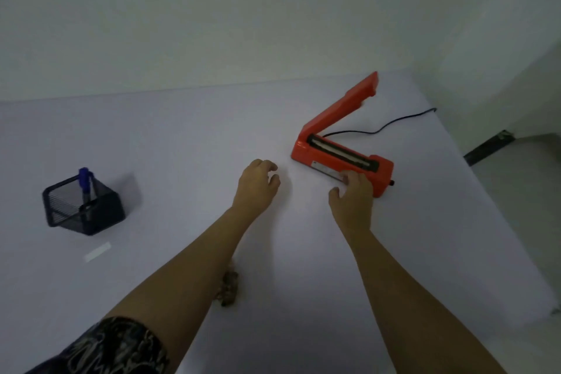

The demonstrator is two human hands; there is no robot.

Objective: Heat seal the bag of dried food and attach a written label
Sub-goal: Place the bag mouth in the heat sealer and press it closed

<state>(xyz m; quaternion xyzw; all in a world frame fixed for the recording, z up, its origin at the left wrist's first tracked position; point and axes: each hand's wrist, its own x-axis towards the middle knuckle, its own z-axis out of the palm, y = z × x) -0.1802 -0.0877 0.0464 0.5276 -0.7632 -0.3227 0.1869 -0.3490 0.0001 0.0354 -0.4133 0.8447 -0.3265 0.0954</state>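
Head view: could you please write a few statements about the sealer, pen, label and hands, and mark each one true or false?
1. The orange sealer has its arm raised. True.
2. The blue pen lies flat on the table. False: it stands in the black mesh holder.
3. The white label lies on the table beside the holder. True.
4. The left hand presses the sealer's arm down. False: it is apart from the sealer, to its left.
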